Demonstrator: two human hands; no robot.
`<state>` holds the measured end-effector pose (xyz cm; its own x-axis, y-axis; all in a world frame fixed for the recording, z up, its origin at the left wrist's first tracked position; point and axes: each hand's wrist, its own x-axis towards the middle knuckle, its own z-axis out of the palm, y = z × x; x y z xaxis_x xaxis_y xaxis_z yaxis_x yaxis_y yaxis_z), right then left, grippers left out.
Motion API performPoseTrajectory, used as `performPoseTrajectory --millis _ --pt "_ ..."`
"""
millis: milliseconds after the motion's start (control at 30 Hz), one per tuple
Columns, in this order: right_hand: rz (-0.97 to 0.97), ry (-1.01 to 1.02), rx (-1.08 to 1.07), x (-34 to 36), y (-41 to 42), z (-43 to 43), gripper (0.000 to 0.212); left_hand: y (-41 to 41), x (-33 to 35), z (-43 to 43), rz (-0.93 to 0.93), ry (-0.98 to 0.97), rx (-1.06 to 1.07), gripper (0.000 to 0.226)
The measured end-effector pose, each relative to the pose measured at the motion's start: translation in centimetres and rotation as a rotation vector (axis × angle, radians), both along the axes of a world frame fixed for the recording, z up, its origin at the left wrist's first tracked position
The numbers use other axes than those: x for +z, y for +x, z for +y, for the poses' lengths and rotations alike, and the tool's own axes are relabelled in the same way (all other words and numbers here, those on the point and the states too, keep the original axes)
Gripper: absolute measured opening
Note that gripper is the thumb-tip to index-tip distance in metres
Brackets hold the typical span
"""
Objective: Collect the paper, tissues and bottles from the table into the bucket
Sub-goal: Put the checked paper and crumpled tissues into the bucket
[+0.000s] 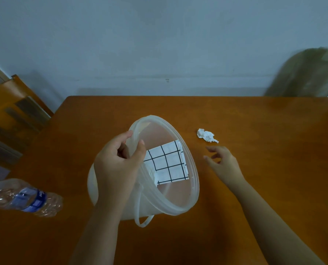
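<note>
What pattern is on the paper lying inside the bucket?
White with a black grid of squares, on the sheet of paper inside the translucent plastic bucket; clearest in the head view.

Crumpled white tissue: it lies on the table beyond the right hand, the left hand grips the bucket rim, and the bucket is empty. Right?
Not quite. The head view shows the translucent white plastic bucket already holds a black-gridded white paper sheet. The rest stands: the crumpled white tissue lies beyond the right hand, and the left hand grips the rim.
</note>
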<state>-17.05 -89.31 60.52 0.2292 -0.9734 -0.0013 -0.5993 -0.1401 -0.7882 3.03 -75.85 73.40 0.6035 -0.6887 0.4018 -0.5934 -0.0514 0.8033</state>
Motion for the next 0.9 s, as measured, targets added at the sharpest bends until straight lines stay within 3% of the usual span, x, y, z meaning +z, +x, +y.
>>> performPoseTrajectory --millis 533,767,900 --pt "0.2 0.01 -0.015 -6.7 1.4 -10.7 0.047 0.9 -0.6 -4.0 -0.057 0.038 0.015 0.025" --pt "0.376 0.047 0.037 -7.8 1.7 -10.5 0.049 0.7 -0.5 -4.0 -0.053 0.028 0.011 0.026" --pt "0.385 0.035 0.025 -8.2 1.0 -8.6 0.045 0.5 -0.5 -3.2 -0.037 0.026 0.016 0.026"
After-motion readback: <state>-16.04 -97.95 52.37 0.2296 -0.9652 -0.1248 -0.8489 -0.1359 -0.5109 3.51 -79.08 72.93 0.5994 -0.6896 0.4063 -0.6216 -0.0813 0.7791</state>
